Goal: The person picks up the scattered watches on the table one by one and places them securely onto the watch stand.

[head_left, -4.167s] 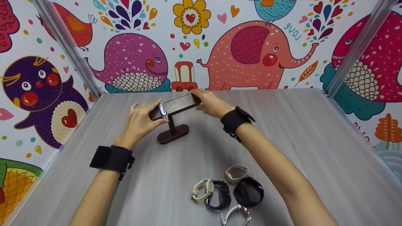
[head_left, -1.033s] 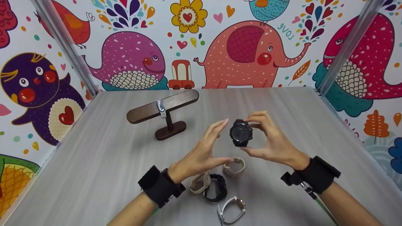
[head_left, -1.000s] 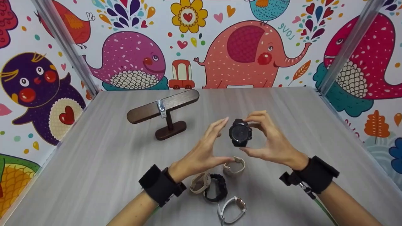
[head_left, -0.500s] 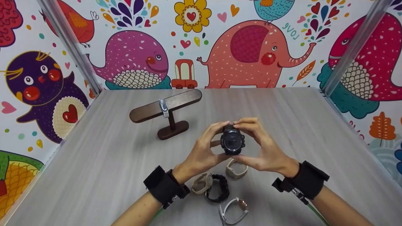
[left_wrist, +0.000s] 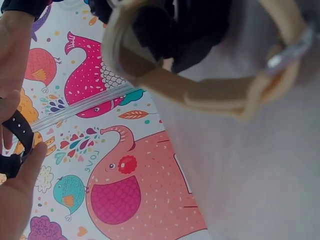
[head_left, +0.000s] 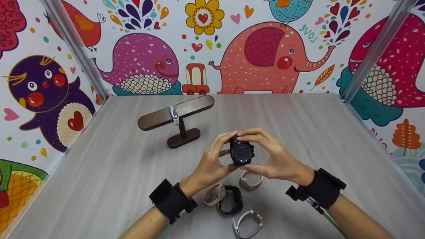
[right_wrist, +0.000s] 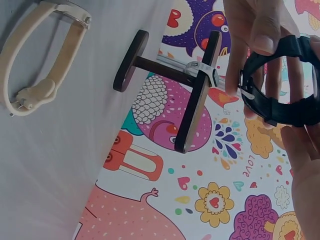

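In the head view a black wristwatch (head_left: 242,153) is held up over the table, its round dark face toward the camera. My left hand (head_left: 212,162) pinches it from the left, thumb below and fingers above. From the other side my right hand (head_left: 279,157) grips it the same way. The right wrist view shows the watch's strap (right_wrist: 272,117) as a closed loop between both hands. Behind stands a dark brown wooden watch stand (head_left: 156,119), a silver-white watch (head_left: 174,114) around its bar.
Nearer on the table (head_left: 132,186) lie a cream watch (head_left: 249,181), a beige watch (head_left: 215,194), a black watch (head_left: 237,199) and a white-strapped watch (head_left: 247,224). Printed wall panels (head_left: 265,49) close off the back and sides.
Both hands left the stand and the right took up the black watch from the table. The left hand then came in and took hold of it too; the watch shifted slightly left and down.
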The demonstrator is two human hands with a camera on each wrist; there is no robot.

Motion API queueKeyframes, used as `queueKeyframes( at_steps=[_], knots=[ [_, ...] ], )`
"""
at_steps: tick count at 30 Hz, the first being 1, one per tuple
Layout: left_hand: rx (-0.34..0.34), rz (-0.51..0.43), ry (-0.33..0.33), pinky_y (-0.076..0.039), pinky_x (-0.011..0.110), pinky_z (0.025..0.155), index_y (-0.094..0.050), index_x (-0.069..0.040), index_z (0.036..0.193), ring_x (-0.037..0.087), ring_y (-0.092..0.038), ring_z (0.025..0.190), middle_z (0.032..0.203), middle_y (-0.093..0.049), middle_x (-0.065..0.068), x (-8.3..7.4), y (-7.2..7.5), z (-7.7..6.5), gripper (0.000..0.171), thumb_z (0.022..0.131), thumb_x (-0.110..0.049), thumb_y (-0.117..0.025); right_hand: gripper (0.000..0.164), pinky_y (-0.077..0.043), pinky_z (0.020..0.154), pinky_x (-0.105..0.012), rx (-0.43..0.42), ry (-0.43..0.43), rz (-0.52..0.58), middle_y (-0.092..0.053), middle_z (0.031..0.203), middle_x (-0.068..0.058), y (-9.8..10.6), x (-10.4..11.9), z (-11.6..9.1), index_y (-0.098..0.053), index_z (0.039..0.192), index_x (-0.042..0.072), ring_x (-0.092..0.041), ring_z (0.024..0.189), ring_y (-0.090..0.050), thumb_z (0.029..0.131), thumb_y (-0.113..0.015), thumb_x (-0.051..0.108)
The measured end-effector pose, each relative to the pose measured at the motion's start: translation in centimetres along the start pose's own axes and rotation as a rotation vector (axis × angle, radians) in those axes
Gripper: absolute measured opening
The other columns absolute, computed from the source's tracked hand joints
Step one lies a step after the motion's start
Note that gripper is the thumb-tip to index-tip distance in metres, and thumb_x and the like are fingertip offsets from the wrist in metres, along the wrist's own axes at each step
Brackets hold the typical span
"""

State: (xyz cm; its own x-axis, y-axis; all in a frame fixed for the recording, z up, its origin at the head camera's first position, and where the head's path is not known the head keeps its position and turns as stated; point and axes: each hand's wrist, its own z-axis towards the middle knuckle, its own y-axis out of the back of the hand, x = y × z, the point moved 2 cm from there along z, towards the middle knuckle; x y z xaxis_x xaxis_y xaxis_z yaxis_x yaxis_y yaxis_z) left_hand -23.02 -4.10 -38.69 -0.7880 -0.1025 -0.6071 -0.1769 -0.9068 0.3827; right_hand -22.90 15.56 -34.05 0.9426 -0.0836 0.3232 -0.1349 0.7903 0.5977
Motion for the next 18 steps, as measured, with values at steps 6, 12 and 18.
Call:
queueKeyframes(
  at_steps=[6, 12, 18],
  knots=[
    [0.095, 0.198, 0.012, -0.046, 0.034, 0.113, -0.025, 0.004, 0.154, 0.037, -0.045, 0.140, 0.154, -0.031, 0.025, 0.4, 2.2, 0.0, 0.096, 0.077, -0.003, -0.083, 0.067, -0.043, 0.115, -0.024, 0.031, -0.027, -0.059, -0.057, 0.135, -0.019, -0.1, -1.0, 0.6, -0.054, 0.136, -0.003, -0.027, 0.128, -0.055, 0.077, -0.085, 0.004],
    [0.059, 0.429, 0.063, -0.038, 0.043, 0.120, -0.029, 0.004, 0.153, 0.037, -0.044, 0.141, 0.156, -0.033, 0.025, 1.1, 7.9, 0.0, 0.094, 0.077, -0.009, -0.082, 0.064, -0.044, 0.116, -0.027, 0.093, -0.149, -0.131, -0.058, 0.138, -0.017, -0.1, -3.8, 1.4, -0.053, 0.139, 0.000, -0.027, 0.130, -0.056, 0.082, -0.081, 0.006],
    [-0.022, 0.586, 0.204, -0.039, 0.049, 0.119, -0.037, 0.003, 0.151, 0.039, -0.043, 0.140, 0.151, -0.040, 0.026, 2.2, 14.1, -0.7, 0.088, 0.077, -0.006, -0.083, 0.062, -0.050, 0.110, -0.040, 0.158, -0.270, -0.180, -0.058, 0.139, -0.014, -0.1, -6.9, 2.2, -0.053, 0.141, 0.002, -0.026, 0.128, -0.059, 0.085, -0.080, 0.009]
  ],
)
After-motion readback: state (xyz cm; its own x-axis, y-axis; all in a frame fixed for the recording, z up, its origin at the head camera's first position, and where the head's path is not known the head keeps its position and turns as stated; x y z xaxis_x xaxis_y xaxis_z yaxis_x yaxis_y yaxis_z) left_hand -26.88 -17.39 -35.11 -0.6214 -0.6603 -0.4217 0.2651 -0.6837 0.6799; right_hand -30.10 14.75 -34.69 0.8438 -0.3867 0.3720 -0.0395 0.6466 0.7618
